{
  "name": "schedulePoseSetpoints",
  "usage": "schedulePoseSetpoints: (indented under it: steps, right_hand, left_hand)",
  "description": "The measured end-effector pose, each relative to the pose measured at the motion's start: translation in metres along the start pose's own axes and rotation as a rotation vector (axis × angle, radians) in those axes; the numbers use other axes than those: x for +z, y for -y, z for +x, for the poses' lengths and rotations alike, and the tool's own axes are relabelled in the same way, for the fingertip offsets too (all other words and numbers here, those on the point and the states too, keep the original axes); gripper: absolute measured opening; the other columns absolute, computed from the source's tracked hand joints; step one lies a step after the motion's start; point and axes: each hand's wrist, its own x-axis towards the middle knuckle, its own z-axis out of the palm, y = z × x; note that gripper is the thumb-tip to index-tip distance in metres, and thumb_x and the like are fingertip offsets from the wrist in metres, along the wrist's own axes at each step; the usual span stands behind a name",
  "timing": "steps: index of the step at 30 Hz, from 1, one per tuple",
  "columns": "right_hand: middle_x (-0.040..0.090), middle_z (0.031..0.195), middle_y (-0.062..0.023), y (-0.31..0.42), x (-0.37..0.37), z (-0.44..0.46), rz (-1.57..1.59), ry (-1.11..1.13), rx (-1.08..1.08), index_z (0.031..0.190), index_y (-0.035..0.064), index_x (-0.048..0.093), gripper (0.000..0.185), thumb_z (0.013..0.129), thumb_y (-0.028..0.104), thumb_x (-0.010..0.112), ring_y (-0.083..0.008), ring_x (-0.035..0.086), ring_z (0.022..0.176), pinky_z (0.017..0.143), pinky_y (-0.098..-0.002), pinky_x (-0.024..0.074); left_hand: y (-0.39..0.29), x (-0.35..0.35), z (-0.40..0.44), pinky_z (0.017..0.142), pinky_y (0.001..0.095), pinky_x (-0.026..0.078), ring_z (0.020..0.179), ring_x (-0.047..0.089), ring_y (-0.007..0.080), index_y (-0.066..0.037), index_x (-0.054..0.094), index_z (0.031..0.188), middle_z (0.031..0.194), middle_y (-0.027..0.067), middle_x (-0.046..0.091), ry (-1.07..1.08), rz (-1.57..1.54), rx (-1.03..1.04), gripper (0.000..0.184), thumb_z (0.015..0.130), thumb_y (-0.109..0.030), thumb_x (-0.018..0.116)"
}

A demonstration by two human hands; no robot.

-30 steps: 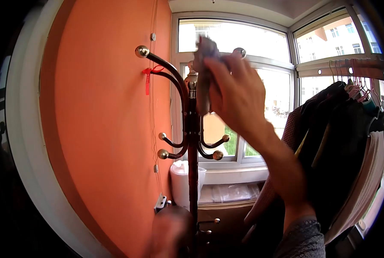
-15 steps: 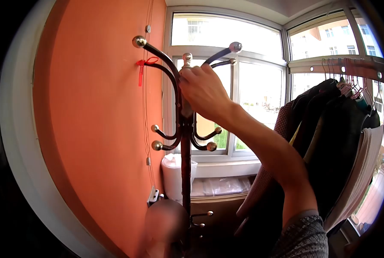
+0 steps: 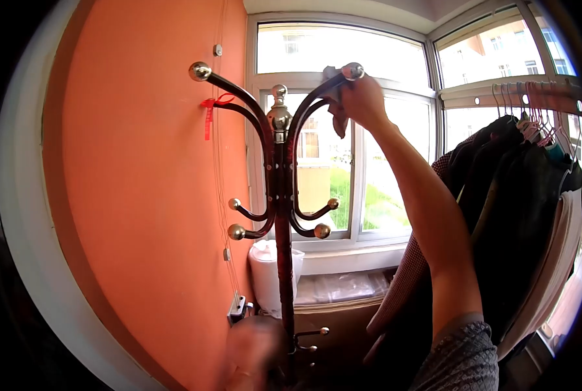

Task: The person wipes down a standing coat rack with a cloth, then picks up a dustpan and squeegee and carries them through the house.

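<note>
A dark coat rack [image 3: 282,169] with curved arms and metallic ball ends stands upright in the middle. My right hand [image 3: 362,99] is behind the upper right arm, just below its ball [image 3: 353,71], with its fingers closed on a grey cloth [image 3: 340,120]. Part of the cloth hangs below the arm, and the fingertips are partly hidden. Low in the view, my left hand [image 3: 255,345] is a blur beside the rack's pole; its fingers cannot be made out. A red ribbon [image 3: 209,117] is tied to an upper left arm.
Dark clothes [image 3: 512,189] hang from a rail [image 3: 473,99] on the right. An orange wall [image 3: 141,182] with thin cords is on the left. Behind the rack are windows, a white bin-like container [image 3: 265,274] and plastic-wrapped items [image 3: 343,287] below the sill.
My right hand has gone with the cloth from the rack's centre, near the top finial, out to the upper right arm's end. My left hand stays low beside the pole.
</note>
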Motion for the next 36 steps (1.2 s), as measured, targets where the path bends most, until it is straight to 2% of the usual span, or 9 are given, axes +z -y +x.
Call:
schedulePoseSetpoints:
  steps: [2,6,12,20,26,30,32,34,36]
  right_hand:
    - [0.076,0.095,-0.0188,-0.024,0.035,0.023,-0.372,0.007,-0.192,0.107,0.0074,0.075,0.029,0.096,0.017,0.050,-0.0364,0.074,0.092,0.084,-0.0478,0.0577]
    - [0.076,0.095,-0.0187,-0.007,0.063,0.001,-0.049,0.157,-0.441,0.104,0.0069,0.077,0.026,0.090,0.013,0.055,-0.0395,0.072,0.096,0.086,-0.0487,0.0558]
    - [0.071,0.115,-0.0134,-0.037,0.076,-0.072,0.140,-0.386,-0.706,0.112,0.0057,0.071,0.021,0.092,0.006,0.065,-0.0361,0.066,0.108,0.092,-0.0492,0.0511]
    - [0.073,0.114,-0.0154,-0.091,0.115,-0.080,0.739,-0.400,-0.180,0.120,0.0004,0.072,0.025,0.098,0.002,0.061,-0.0262,0.073,0.100,0.088,-0.0356,0.0565]
    - [0.074,0.104,-0.0105,-0.121,0.148,-0.004,1.132,-0.386,0.455,0.126,-0.0021,0.071,0.030,0.100,0.009,0.064,-0.0166,0.069,0.087,0.075,-0.0315,0.0561]
    - [0.073,0.102,-0.0128,-0.082,0.140,0.049,1.241,-0.339,0.256,0.132,-0.0019,0.064,0.035,0.097,0.004,0.064,-0.0193,0.071,0.081,0.069,-0.0329,0.0570]
    - [0.074,0.103,-0.0124,-0.078,0.183,0.069,1.446,-0.068,-0.330,0.131,-0.0014,0.065,0.034,0.098,0.010,0.064,-0.0204,0.072,0.095,0.077,-0.0314,0.0573]
    - [0.075,0.104,-0.0195,-0.062,0.196,0.058,0.786,-0.170,-0.279,0.123,0.0004,0.069,0.035,0.095,0.021,0.067,-0.0331,0.075,0.092,0.079,-0.0413,0.0593]
    - [0.074,0.107,-0.0202,-0.060,0.181,0.048,0.880,-0.042,-0.159,0.120,0.0017,0.072,0.036,0.095,0.027,0.065,-0.0359,0.071,0.107,0.093,-0.0460,0.0544]
  left_hand:
    - [-0.001,-0.001,-0.001,0.086,0.0438,0.057,0.099,0.073,0.0330,-0.013,0.078,0.105,0.106,0.0103,0.077,-0.002,0.012,0.008,0.027,0.092,-0.036,0.073]
    - [-0.005,-0.004,-0.003,0.085,0.0435,0.057,0.098,0.073,0.0326,-0.013,0.078,0.104,0.106,0.0098,0.077,-0.007,-0.003,0.004,0.025,0.093,-0.035,0.073]
    - [-0.003,-0.004,-0.003,0.083,0.0438,0.057,0.096,0.073,0.0339,-0.014,0.078,0.106,0.105,0.0106,0.077,-0.020,0.041,0.036,0.026,0.093,-0.035,0.073]
    - [-0.011,-0.015,-0.005,0.079,0.0426,0.058,0.092,0.073,0.0333,-0.011,0.079,0.102,0.102,0.0119,0.076,-0.003,0.029,0.081,0.022,0.093,-0.030,0.074]
    - [-0.010,-0.015,-0.003,0.082,0.0421,0.058,0.094,0.073,0.0331,-0.009,0.077,0.104,0.103,0.0131,0.076,-0.007,-0.013,0.091,0.021,0.094,-0.027,0.073]
    - [-0.010,-0.010,-0.001,0.085,0.0419,0.058,0.095,0.073,0.0330,-0.007,0.077,0.105,0.104,0.0140,0.076,-0.008,-0.044,0.099,0.021,0.095,-0.025,0.072]
    - [-0.009,-0.006,-0.003,0.086,0.0417,0.058,0.096,0.073,0.0330,-0.006,0.076,0.105,0.105,0.0144,0.076,-0.013,-0.069,0.104,0.020,0.096,-0.023,0.071]
    - [-0.008,-0.004,-0.005,0.087,0.0416,0.058,0.096,0.073,0.0329,-0.006,0.076,0.106,0.106,0.0148,0.075,-0.023,-0.089,0.104,0.020,0.096,-0.022,0.071]
    - [-0.007,0.001,-0.005,0.087,0.0416,0.058,0.096,0.073,0.0332,-0.005,0.076,0.106,0.106,0.0152,0.075,-0.036,-0.102,0.089,0.020,0.096,-0.022,0.071]
